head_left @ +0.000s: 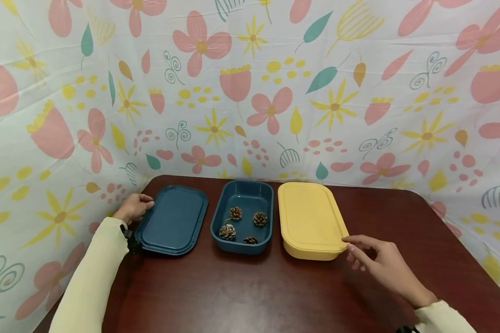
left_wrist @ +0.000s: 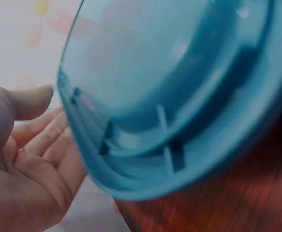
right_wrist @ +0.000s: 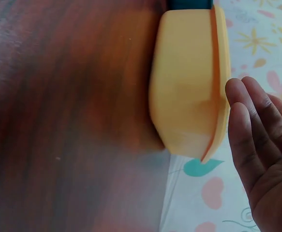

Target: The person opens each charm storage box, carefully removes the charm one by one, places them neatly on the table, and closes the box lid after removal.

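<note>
A dark blue lid (head_left: pixel 175 217) lies at the left of the table, with my left hand (head_left: pixel 135 207) at its left edge. In the left wrist view the thumb (left_wrist: pixel 32 102) reaches toward the lid's rim, and the other fingers extend loosely behind it. My right hand (head_left: pixel 377 261) is at the near right corner of a yellow lidded box (head_left: pixel 312 217), its index fingertip right at the lid's rim. The right wrist view shows its fingers (right_wrist: pixel 259 125) nearly straight beside that rim. Between the two stands a blue uncovered box (head_left: pixel 241 249) with several pine cones (head_left: pixel 260 218) inside.
The reddish-brown wooden table (head_left: pixel 250 296) runs back to a floral cloth (head_left: pixel 271 69) that hangs behind and along the left side. A black band (head_left: pixel 130 238) sits at the left wrist, close to the blue lid's near corner.
</note>
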Demonstrator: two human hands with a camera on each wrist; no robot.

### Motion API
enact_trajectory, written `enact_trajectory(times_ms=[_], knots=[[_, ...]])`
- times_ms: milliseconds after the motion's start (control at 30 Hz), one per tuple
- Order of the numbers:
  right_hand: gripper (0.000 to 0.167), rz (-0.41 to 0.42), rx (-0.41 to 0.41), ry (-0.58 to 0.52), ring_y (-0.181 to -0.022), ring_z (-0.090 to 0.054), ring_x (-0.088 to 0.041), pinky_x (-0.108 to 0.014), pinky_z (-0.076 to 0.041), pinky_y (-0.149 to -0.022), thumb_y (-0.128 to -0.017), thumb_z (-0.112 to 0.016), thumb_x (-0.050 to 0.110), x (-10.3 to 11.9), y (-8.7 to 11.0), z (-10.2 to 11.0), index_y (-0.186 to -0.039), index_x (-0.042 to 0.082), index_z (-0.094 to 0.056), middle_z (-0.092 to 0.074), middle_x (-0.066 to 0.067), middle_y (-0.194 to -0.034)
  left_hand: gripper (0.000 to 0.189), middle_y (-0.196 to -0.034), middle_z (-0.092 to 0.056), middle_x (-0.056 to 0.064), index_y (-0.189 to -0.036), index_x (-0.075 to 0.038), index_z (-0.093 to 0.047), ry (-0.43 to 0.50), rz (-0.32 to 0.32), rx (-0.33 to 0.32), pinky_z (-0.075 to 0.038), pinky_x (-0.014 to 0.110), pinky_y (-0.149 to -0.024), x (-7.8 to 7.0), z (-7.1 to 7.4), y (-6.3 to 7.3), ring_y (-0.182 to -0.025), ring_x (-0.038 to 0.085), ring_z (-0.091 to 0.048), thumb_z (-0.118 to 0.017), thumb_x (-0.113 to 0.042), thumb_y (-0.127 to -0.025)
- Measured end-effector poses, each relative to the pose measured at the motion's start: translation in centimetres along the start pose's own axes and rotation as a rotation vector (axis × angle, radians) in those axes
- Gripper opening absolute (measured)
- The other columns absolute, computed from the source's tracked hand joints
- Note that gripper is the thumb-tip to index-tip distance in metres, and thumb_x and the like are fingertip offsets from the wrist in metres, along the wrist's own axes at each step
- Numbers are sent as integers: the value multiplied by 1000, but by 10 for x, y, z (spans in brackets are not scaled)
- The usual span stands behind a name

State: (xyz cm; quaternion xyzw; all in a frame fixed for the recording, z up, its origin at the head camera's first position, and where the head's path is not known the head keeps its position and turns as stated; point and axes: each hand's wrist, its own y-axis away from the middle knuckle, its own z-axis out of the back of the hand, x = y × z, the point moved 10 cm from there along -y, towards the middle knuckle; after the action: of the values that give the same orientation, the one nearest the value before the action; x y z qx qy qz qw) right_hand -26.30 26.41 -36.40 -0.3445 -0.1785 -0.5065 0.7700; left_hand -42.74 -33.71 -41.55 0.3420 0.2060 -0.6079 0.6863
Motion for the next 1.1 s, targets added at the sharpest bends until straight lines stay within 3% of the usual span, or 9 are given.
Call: enact_trajectory(times_ms=[133, 300, 467, 667, 833, 1100], knots=[[21, 5, -9, -7, -60, -65, -9, -28, -53, -50, -100, -62, 12, -5, 2, -3, -119, 9, -70, -69, 5, -76, 53, -127, -59, 31, -146, 14, -38, 14, 15, 27, -57, 29, -70, 0, 0, 1, -90, 22, -64, -53, -11, -103], [20, 12, -14, -12, -59, -65, -9, -27, -54, -50, -99, -63, 10, -6, 2, -5, -118, 10, -71, -69, 4, -75, 56, -124, -62, 34, -142, 18, -40, 32, 7, 27, -61, 34, -73, 1, 1, 2, -98, 30, -68, -61, -2, -95], [20, 15, -9, -22, -59, -65, -11, -27, -54, -52, -99, -63, 9, -7, 3, -8, -118, 10, -71, -70, 2, -76, 49, -112, -67, 31, -135, 19, -46, 54, 26, 5, -62, 39, -75, 11, 2, 1, -86, 23, -70, -63, 3, -91], [19, 31, -36, -16, -58, -64, -9, -25, -53, -50, -98, -64, 7, -8, 8, -6, -116, 9, -71, -70, 1, -74, 41, -117, -65, 34, -128, 16, -53, 46, 60, -56, -63, 38, -72, 23, 7, -2, -85, 26, -71, -64, 7, -89], [19, 25, -44, -9, -58, -64, -9, -25, -52, -49, -98, -64, 8, -9, 11, -5, -115, 10, -71, -71, -1, -74, 36, -111, -66, 32, -121, 14, -58, 12, 72, -111, -62, 37, -68, 27, 11, -3, -73, 21, -70, -67, 5, -87], [18, 8, -41, -10, -58, -64, -8, -26, -53, -49, -98, -64, 8, -11, 12, -5, -115, 10, -72, -70, -1, -74, 21, -93, -70, 25, -104, 10, -67, -131, 72, -177, -59, 33, -60, 22, 14, 3, -59, 16, -67, -69, 2, -84]])
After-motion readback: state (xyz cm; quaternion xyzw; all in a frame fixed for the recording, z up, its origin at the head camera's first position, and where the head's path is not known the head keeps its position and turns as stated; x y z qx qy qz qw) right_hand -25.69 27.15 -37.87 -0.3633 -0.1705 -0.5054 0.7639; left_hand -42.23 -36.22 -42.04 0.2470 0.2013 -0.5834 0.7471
